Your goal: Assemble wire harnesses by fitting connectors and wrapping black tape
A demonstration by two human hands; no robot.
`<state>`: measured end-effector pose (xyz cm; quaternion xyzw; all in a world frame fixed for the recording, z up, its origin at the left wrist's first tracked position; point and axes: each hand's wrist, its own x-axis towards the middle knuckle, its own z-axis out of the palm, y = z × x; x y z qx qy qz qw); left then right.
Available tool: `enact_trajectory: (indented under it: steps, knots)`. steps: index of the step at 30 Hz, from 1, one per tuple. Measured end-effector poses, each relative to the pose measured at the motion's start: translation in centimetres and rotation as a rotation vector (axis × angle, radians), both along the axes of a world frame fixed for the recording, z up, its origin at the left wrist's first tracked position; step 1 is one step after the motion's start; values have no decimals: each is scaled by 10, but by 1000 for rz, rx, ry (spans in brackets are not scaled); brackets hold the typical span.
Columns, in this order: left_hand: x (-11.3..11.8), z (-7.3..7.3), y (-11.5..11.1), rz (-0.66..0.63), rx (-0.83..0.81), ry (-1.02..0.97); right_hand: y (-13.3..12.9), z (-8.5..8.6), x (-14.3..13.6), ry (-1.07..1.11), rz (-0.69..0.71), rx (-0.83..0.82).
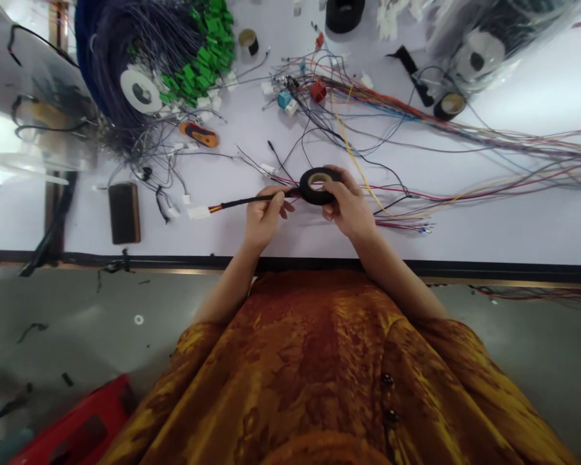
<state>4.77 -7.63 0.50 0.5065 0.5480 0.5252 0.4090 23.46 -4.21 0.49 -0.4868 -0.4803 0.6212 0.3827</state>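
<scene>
My left hand [265, 218] pinches a wire bundle [242, 201] wrapped in black tape. A white connector [198, 212] ends the bundle on the left, with short red and yellow wires bare of tape beside it. In my right hand [348, 203] is a roll of black tape [314, 198], its thumb over the cardboard core. The roll sits right against the bundle, just right of my left fingers. Loose red, black and yellow wires run out to the right from beneath my right hand, and some have bare ends [425, 228].
A large coil of dark wires with green connectors [206, 61] lies at the back left. Near it are an orange utility knife [198, 134] and a dark phone-like block [124, 213]. A long wire harness [392, 103] stretches rightward. Another tape roll [449, 106] lies behind it.
</scene>
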Motion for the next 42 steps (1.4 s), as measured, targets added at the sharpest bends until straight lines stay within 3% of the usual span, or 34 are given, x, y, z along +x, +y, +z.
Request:
enact_trajectory:
  steps: [2,4,6,7,10,13,16,18,21,24,26,27,31,35,38,40,42]
  knots:
    - [7,5,2,89,-55,-24,-22,-2,5,-182,78,241]
    - [11,14,0,171,-84,-36,-42,-2,10,-357,241,455]
    - [13,25,-5,198,-76,-19,-52,1,14,-411,321,555]
    - [14,31,-8,182,-47,15,-51,4,14,-389,284,550]
    - [16,42,-20,0,122,252,-24,12,3,-257,69,388]
    - [15,42,-27,-164,270,483,19,14,-16,-157,66,146]
    - [9,29,-26,-77,332,513,44,11,-23,-28,42,-137]
    - [6,18,-22,38,313,405,37,7,-17,25,-25,-198]
    - [7,9,-14,171,180,172,-4,2,0,-64,5,81]
    - [15,13,-6,253,47,41,-49,-2,11,-278,256,451]
    - [20,19,-4,256,17,-16,-59,-2,13,-345,335,590]
    - [21,22,-5,236,13,-30,-56,0,12,-351,300,607]
    - [20,27,-16,32,90,115,-7,13,2,-382,70,416]
    - [15,21,-23,-96,253,451,40,17,-19,-443,313,204]
    - [11,14,-23,-126,308,502,58,10,-29,-378,513,63]
    - [8,10,-23,-155,333,517,65,7,-28,-299,505,-36]
    - [5,6,-23,-132,332,538,64,6,-21,-219,365,-81]
